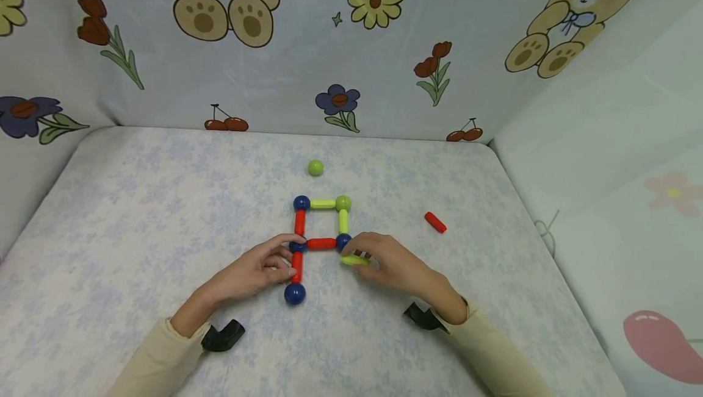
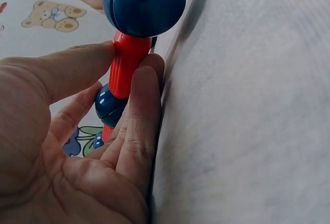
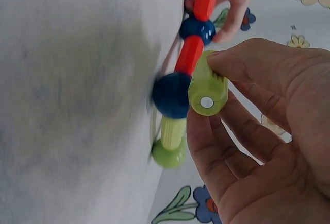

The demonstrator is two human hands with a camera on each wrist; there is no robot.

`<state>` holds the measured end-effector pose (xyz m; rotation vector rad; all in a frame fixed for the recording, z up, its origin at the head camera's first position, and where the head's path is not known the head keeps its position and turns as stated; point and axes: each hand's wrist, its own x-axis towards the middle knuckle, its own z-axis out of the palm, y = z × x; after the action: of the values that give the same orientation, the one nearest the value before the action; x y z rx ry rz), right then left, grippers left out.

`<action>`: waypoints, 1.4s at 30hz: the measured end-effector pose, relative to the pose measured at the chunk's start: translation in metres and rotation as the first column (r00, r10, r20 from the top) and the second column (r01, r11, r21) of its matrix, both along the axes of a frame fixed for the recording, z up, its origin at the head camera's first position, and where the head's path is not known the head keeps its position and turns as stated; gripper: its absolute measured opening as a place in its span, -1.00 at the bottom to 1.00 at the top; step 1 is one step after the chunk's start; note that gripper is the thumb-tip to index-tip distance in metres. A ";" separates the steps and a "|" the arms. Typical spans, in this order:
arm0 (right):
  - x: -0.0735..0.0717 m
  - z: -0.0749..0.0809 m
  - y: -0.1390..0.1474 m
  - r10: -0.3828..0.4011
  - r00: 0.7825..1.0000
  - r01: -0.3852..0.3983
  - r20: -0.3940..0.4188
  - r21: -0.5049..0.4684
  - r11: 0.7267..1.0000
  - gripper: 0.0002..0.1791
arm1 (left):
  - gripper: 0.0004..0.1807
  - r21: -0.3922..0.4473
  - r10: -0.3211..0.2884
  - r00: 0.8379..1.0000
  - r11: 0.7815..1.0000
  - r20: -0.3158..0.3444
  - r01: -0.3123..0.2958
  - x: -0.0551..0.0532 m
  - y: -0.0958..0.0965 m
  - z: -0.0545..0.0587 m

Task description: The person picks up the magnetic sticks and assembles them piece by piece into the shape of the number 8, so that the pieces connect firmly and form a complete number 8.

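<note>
A flat frame of magnetic rods and balls lies on the table. Its square has a green ball [image 1: 343, 202] at the far right corner and blue balls at the others; a red rod [image 1: 297, 268] runs nearer from the left side to a blue ball [image 1: 295, 294]. My left hand [image 1: 252, 270] pinches that red rod between thumb and fingers, its index fingertip on the blue ball [image 1: 298, 245] above. My right hand [image 1: 392, 263] pinches a yellow-green rod [image 3: 208, 87] close beside the near right blue ball [image 1: 343, 242]. The rod's round end shows a pale disc.
A loose green ball [image 1: 315, 168] lies beyond the square. One loose red rod [image 1: 436, 222] rests to the right. Behind the table [image 1: 165, 202] hangs a printed cloth [image 1: 296, 74] with bears and flowers. Dark straps [image 1: 223, 336] show at both wrists.
</note>
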<state>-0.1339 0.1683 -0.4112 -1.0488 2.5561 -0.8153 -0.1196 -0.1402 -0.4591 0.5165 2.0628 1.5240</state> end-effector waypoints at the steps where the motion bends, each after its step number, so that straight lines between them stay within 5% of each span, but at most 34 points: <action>1: 0.001 0.000 -0.003 0.008 1.000 -0.008 0.006 0.008 1.000 -0.69 | -0.42 0.002 0.000 1.000 1.000 0.000 0.000 0.000 0.000 0.000; 29: 0.015 -0.006 -0.043 0.222 0.975 -0.222 0.019 0.011 0.975 -0.71 | -0.42 0.022 -0.012 1.000 1.000 -0.023 0.012 -0.001 -0.002 0.000; 42: 0.019 -0.007 -0.048 0.233 0.972 -0.234 0.033 0.049 0.971 -0.70 | -0.42 0.014 -0.008 1.000 1.000 -0.027 0.008 0.000 -0.001 0.002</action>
<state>-0.1153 0.1206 -0.4187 -1.2824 2.3593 -0.6906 -0.1200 -0.1413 -0.4570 0.5528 2.0698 1.5356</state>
